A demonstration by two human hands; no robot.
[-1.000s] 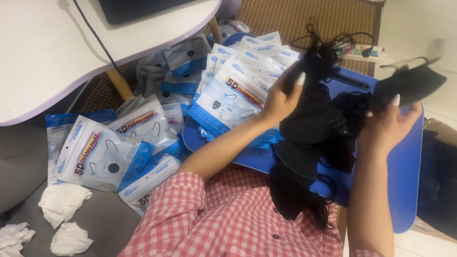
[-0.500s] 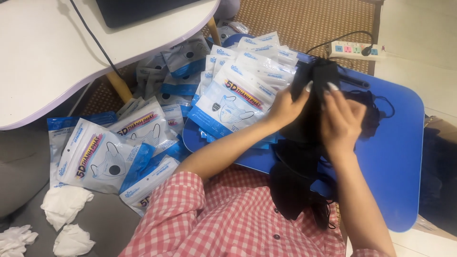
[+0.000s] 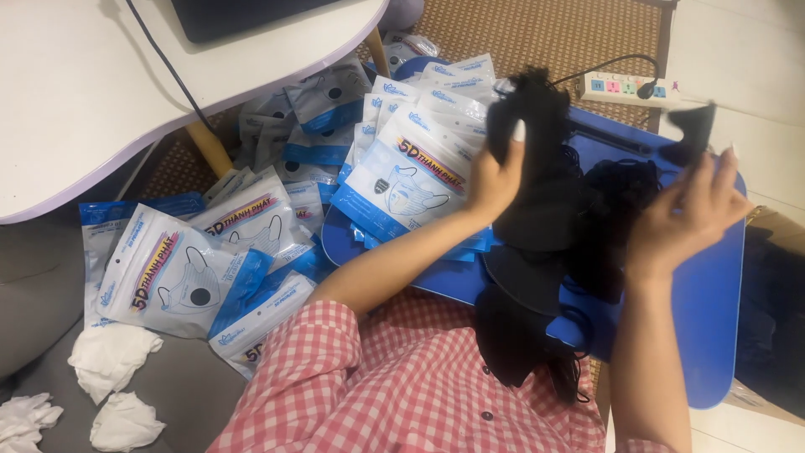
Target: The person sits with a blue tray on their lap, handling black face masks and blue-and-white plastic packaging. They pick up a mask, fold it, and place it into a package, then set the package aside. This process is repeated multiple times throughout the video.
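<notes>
Black face masks [image 3: 537, 201] fill both hands above a blue lap tray [image 3: 713, 319]. The left hand [image 3: 495, 180] grips a thick bunch of them, thumb pressed on top so the stack stays together, held upright over the tray. The right hand [image 3: 683, 218] is raised to the side with fingers spread, pinching one single mask [image 3: 692, 134] by its edge, apart from the bunch. More loose black masks [image 3: 612, 210] lie heaped on the tray between the hands, within easy reach. Left of the tray, sealed white-and-blue mask packets [image 3: 402, 172] are piled on the floor beside a white table [image 3: 75, 109]. Crumpled white tissues [image 3: 113, 356] lie nearer.
</notes>
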